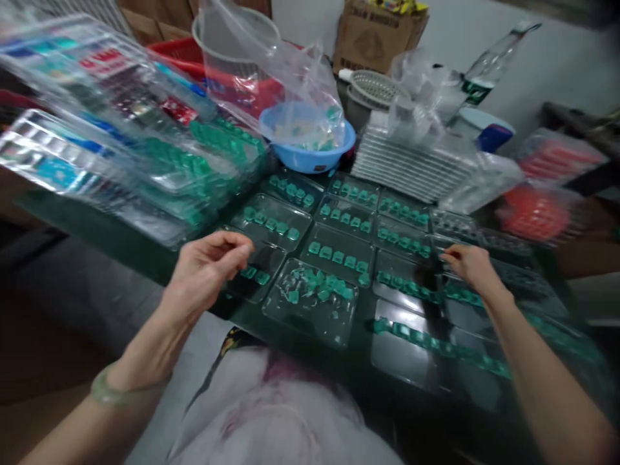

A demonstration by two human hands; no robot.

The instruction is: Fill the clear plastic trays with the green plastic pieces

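A blue bowl (310, 145) and stacked trays (411, 165) sit upper centre. Left hand (206, 271) hovers mid-left, fingertips pressed together; right hand (469, 265), mid-right, rests on green pieces (411, 287), grip unclear.

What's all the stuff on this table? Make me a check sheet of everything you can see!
Surface: dark table, mostly covered.
Job's things: clear plastic trays laid in rows, holding small green pieces; the nearest middle tray has a loose pile.
Clutter: blue bowl with a plastic bag, stack of empty trays, filled tray stacks, bottle, cardboard box.
Hands: left hand pinched above a tray, contents unclear; right hand touching a tray.
Cables: nothing seen.
Surroundings: red basket, blurred.
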